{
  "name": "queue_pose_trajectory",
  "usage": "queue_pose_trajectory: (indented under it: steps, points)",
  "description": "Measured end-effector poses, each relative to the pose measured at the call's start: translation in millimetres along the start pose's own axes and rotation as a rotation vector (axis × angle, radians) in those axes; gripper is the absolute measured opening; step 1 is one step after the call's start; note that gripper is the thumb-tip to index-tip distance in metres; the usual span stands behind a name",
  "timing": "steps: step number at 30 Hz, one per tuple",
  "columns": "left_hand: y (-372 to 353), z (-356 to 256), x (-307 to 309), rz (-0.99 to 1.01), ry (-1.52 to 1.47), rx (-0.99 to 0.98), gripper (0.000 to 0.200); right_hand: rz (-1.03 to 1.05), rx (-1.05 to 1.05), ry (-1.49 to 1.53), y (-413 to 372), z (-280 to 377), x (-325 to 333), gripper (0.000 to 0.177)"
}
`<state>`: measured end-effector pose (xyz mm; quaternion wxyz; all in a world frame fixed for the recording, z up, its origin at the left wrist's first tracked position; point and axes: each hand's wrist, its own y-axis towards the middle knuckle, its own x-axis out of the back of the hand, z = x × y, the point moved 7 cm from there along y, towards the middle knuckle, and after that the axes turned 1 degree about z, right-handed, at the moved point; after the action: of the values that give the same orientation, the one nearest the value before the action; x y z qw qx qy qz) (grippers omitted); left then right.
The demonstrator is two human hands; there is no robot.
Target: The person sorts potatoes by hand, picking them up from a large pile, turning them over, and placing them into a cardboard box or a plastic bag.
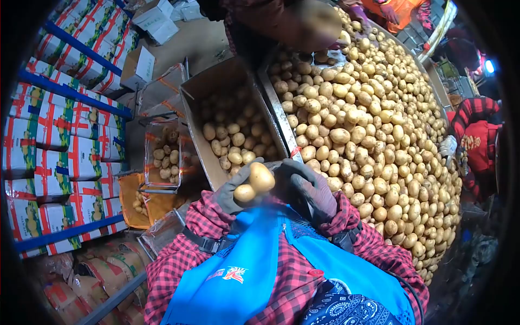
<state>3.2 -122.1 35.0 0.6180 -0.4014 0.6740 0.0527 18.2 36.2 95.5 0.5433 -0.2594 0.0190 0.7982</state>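
Note:
In a grey glove, my left hand [236, 189] is closed around two potatoes in front of my chest. The larger potato [262, 177] rests above the smaller potato [244, 193]. My right hand [314, 189], gloved in grey and purple, is beside them at the metal edge of the sorting table. Its fingers bend loosely toward the left hand, thumb apart, and I see nothing held in it; the space between the hands is blurred. A heap of potatoes [374, 146] covers the table to the right. Just ahead of my left hand stands a cardboard box [203, 138] with potatoes inside.
A clear-lined crate [162, 132] and an orange-lined crate [131, 200], both with potatoes, stand left. Printed cartons [54, 168] are stacked behind blue rails [76, 93]. A co-worker [260, 21] leans in at the top; another in red checks [476, 135] is across the heap.

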Motion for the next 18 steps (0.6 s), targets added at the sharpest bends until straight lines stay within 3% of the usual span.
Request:
queue_pose_trajectory:
  steps: [3,5,6,9,13,16,17,18]
  points:
    - [2.3,-9.5,7.3,0.186,-0.082,0.051,0.049,-0.116,-0.006,0.175,2.3,0.8,9.0,0.047]
    - [2.3,-11.3,9.7,0.124,-0.066,-0.016,0.048,0.047,0.012,0.093,7.3,5.1,-4.8,0.046]
    - [0.8,-15.7,4.2,0.117,-0.053,-0.066,0.05,-0.001,-0.002,-0.195,8.5,-2.0,2.8,0.044]
    - [-1.7,-22.7,2.7,0.085,-0.064,-0.141,0.055,-0.002,-0.156,-0.289,7.8,-30.9,9.1,0.045]
    - [-2.7,-24.3,12.8,0.098,-0.146,-0.159,0.058,0.021,-0.117,-0.533,11.0,-52.7,27.2,0.047]
    - [-5.8,-28.4,40.9,0.034,-0.175,-0.199,0.052,-0.104,-0.189,-0.327,11.2,-68.0,36.3,0.045]
    - [-11.3,-33.8,44.9,-0.023,-0.181,-0.242,0.051,-0.086,-0.183,-0.528,14.2,-49.6,31.6,0.045]
    - [-19.0,-41.7,49.6,-0.042,-0.157,-0.297,0.051,-0.109,-0.156,-0.477,16.3,-49.5,29.9,0.044]
